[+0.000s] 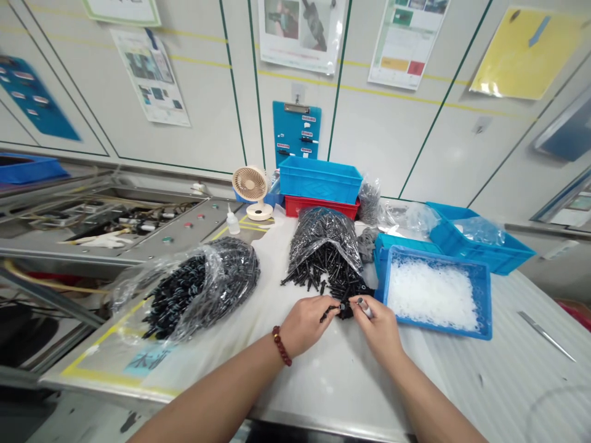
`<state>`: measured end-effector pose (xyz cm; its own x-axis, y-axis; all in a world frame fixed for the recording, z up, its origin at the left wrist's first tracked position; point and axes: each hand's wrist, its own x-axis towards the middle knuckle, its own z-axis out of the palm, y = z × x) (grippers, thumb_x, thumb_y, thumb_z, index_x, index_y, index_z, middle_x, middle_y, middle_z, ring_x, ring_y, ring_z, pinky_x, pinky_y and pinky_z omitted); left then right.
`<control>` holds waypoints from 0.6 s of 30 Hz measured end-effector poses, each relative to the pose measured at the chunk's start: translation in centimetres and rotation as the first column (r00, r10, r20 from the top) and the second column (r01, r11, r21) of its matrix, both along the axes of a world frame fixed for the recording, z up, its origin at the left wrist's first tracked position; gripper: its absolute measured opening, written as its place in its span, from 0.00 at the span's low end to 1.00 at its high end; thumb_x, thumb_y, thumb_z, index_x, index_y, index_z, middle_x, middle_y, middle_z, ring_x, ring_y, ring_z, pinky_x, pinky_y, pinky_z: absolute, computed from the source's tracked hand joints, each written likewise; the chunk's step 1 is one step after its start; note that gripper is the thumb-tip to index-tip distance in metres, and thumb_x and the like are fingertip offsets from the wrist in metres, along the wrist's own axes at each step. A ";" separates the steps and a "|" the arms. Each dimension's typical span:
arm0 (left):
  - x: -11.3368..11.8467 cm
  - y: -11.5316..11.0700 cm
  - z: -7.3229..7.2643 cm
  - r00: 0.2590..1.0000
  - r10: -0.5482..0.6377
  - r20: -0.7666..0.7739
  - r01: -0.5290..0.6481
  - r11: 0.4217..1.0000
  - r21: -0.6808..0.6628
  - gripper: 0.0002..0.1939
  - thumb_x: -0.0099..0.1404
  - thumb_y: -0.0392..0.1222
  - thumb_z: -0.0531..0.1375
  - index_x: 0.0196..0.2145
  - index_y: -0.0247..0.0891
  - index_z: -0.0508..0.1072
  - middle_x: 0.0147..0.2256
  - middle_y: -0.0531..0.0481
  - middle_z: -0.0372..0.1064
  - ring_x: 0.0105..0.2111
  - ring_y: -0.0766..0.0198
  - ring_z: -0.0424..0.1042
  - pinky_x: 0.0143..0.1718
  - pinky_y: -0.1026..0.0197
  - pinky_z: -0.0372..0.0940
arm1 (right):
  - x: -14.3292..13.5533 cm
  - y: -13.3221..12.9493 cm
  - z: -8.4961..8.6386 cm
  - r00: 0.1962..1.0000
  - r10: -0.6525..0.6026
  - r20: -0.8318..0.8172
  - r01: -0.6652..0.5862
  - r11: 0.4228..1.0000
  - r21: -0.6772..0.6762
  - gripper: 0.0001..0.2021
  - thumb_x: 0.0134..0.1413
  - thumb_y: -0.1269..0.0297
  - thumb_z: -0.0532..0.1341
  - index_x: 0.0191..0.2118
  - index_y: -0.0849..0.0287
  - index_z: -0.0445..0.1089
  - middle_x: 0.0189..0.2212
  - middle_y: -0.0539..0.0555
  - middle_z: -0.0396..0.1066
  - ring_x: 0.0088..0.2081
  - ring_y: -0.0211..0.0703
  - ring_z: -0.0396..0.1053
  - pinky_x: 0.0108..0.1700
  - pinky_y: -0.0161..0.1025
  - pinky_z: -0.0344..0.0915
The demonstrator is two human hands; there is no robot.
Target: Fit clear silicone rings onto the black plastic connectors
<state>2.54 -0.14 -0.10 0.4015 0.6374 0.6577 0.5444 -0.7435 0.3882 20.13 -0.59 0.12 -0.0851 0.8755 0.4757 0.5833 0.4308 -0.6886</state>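
My left hand [308,323] is closed, pinching a small black rod-shaped plastic part [329,311] near the table's middle. Close beside it, my right hand [379,332] is closed around a grey-and-white pen-like tool [364,307]; its fingertips meet the end of the black part. Just beyond both hands lies an opened clear bag [323,231], with many similar black parts [335,271] spilling from its mouth. To the right, a blue tray [438,326] holds a heap of small translucent white rings [431,292].
A second clear bag of black parts [207,289] lies left. Behind stand a small fan [252,184], a squeeze bottle [233,221] and a blue bin [321,178] on a red one [295,207]. Metal tweezers [547,335] lie far right; another blue bin [512,252] is behind the tray.
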 end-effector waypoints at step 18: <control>0.2 -0.1 -0.1 0.998 -0.055 -0.041 0.060 0.991 0.122 0.09 0.66 0.34 0.49 0.37 0.35 0.69 0.32 0.48 0.73 0.32 0.66 0.73 0.35 0.65 0.70 | -0.3 -0.6 0.0 0.994 -0.011 0.104 0.006 0.999 0.051 0.10 0.52 0.63 0.54 0.23 0.58 0.67 0.18 0.48 0.66 0.22 0.35 0.63 0.25 0.31 0.57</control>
<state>2.71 -0.25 -0.16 0.4612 0.5279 0.7131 0.5118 -0.8148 0.2722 19.79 -1.18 0.13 -0.1295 0.8516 0.5079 0.6547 0.4581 -0.6013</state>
